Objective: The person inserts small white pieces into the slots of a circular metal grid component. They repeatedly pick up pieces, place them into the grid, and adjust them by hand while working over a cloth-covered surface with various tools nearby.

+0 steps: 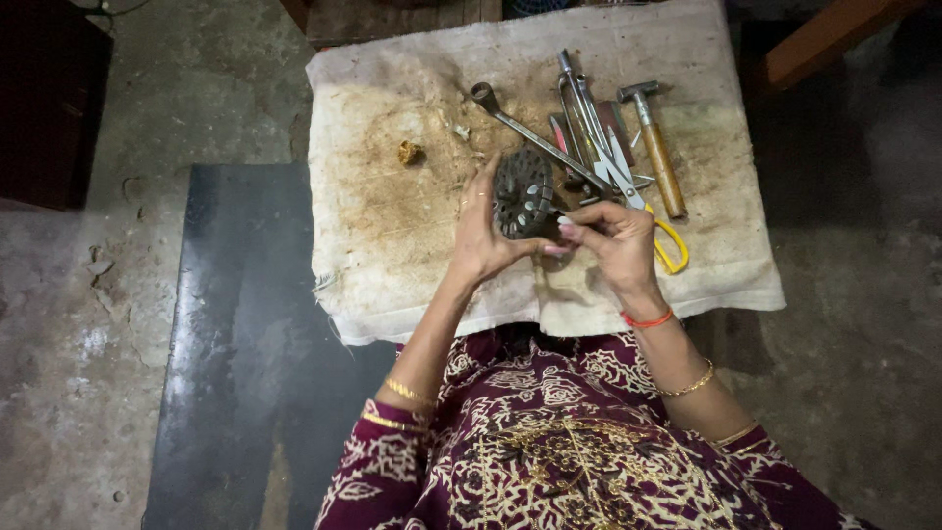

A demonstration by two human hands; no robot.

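the left hand (481, 236) cupped the dark slotted metal wheel (522, 193) upright above the cloth-covered surface (392, 245), fingers spread behind its rim to steady it, while the right hand (613, 240) fingers pinched at its hub, tools (608, 147) lying just beyond.

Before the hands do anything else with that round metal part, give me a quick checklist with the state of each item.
1. Left hand grips the round metal part: ok.
2. Right hand fingertips at the part's lower edge: ok.
3. Part held above the stained cloth, not resting: cannot tell.
4. Hammer, spanner and scissors lie beside the hands, none held: ok.
5. Any small piece pinched in the right fingers: cannot tell.
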